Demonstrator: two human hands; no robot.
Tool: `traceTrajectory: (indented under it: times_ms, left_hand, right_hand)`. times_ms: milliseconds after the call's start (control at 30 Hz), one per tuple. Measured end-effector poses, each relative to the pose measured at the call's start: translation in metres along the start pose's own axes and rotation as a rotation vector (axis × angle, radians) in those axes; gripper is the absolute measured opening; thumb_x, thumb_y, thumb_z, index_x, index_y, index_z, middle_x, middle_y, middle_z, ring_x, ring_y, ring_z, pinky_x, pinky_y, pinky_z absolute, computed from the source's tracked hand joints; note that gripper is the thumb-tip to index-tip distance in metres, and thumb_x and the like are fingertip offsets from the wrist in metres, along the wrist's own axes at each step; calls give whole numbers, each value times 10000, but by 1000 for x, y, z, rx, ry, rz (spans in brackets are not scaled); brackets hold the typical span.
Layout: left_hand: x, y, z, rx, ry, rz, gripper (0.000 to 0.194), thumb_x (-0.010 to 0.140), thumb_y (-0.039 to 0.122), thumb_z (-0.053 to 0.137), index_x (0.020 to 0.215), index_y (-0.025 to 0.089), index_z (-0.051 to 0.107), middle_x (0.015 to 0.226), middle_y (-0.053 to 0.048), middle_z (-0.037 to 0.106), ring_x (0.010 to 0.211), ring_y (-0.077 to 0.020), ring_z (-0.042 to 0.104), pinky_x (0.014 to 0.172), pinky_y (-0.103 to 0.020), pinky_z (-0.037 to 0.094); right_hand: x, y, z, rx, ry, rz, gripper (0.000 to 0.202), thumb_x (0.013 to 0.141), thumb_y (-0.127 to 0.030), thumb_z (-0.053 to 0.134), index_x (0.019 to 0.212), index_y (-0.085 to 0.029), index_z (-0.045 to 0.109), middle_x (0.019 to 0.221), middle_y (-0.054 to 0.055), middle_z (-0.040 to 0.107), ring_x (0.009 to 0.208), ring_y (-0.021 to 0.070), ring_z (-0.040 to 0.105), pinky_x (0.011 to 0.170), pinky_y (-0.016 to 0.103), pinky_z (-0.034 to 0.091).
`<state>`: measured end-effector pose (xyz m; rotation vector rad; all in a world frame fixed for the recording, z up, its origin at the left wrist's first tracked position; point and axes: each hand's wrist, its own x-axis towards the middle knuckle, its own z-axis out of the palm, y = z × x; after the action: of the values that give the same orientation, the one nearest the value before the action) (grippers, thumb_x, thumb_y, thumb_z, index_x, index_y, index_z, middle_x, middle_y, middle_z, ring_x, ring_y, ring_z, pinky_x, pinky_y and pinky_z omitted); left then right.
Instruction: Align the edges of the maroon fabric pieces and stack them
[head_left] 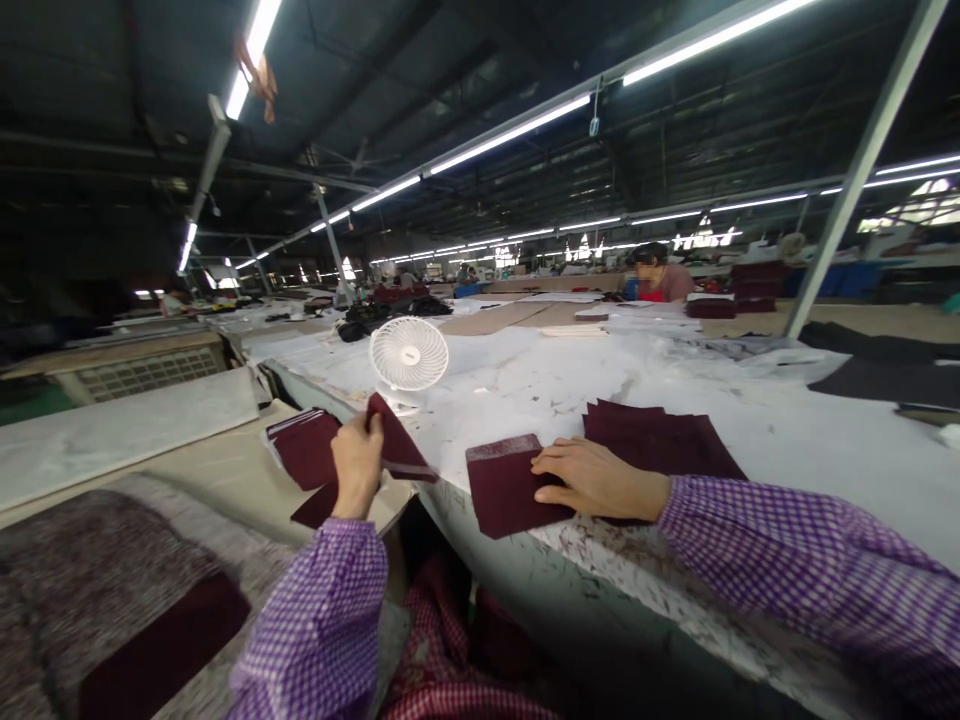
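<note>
My left hand is closed on the upper edge of a maroon fabric piece, which hangs tilted over the near edge of the white table. Just left of that hand lies a stack of maroon pieces with pale edges. My right hand rests palm down, fingers apart, on a flat maroon piece with a greyish strip along its top. Behind the right hand, a fanned pile of maroon fabric lies on the white table, partly covered by the forearm.
A small white fan stands beyond my left hand. Another maroon piece lies on the mottled surface at lower left. Dark cloth lies at right. A person is across the tables, and a slanted metal post rises at right.
</note>
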<state>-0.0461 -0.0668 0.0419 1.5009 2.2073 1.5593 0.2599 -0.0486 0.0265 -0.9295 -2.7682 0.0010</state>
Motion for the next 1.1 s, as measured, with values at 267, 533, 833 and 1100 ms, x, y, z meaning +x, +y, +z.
traceTrajectory:
  times_ms: [267, 533, 833, 1100]
  left_hand:
    - [-25, 75, 20, 645, -23, 266, 278, 880, 242, 370, 912, 116, 616, 774, -157, 655, 775, -294, 645, 632, -320, 428]
    - [-98, 76, 24, 416, -312, 628, 233, 901, 217, 381, 907, 176, 610, 674, -78, 636, 605, -190, 608, 574, -266, 400]
    - [-71, 53, 50, -44, -410, 464, 331, 836, 415, 530, 1018, 157, 627, 960, -94, 666, 938, -236, 585, 829, -353, 444]
    - [-62, 50, 97, -346, -621, 113, 191, 697, 162, 637, 885, 150, 606, 691, 3, 617, 634, -121, 577, 607, -223, 444]
  right_hand:
    - [2, -21, -22, 381, 186, 163, 325, 879, -414, 467, 875, -160, 670, 882, 79, 679, 813, 197, 609, 753, 316, 458]
    - [2, -30, -22, 1256, -87, 410, 627, 883, -604, 316, 1267, -132, 467, 1055, 148, 642, 762, 178, 630, 620, 298, 498]
    - [3, -20, -6, 931, 113, 360, 538, 759, -238, 585, 1256, -131, 408, 851, 41, 642, 769, 165, 598, 670, 289, 453]
    - [-11, -14, -1, 725, 153, 432, 453, 764, -205, 549, 1200, -148, 439, 778, 24, 646, 697, 166, 598, 599, 277, 418]
